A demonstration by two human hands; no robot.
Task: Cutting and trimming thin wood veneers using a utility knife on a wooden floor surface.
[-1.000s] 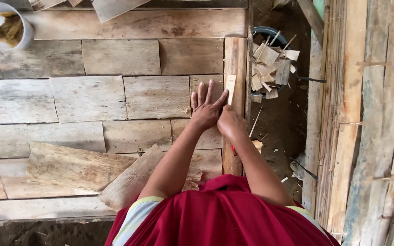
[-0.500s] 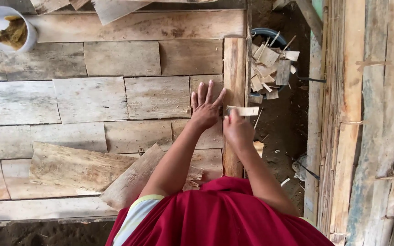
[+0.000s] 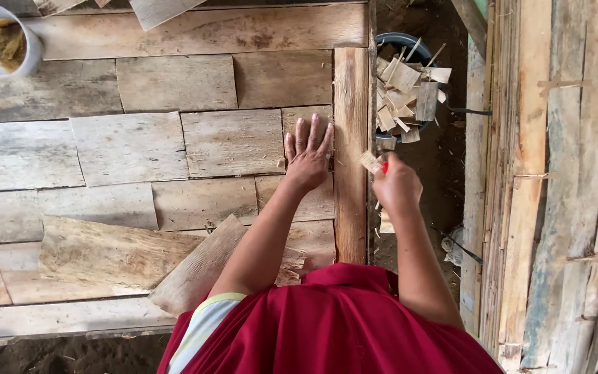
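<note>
the left hand (image 3: pixel 308 156) lies flat, palm down, fingers spread a little, on a pale weathered wooden sheet (image 3: pixel 311 166) that is part of a patchwork of thin, grey-brown rectangular veneer pieces laid edge to edge on the ground. its fingertips reach just beside the narrow upright strip of brown wood (image 3: pixel 351 152) that runs along the right edge of the patchwork. the right hand (image 3: pixel 396 187) is closed, pinching a small pale, splintery wood offcut (image 3: pixel 370 162) between thumb and fingers; something red (image 3: pixel 385 167) shows in the same grip, too hidden to tell what it is. the offcut is held in the air just right of the strip, below a dark round bucket heaped with similar wood scraps (image 3: pixel 403 86). a white round tub of yellowish matter (image 3: pixel 5 41) stands at the far left corner.
</note>
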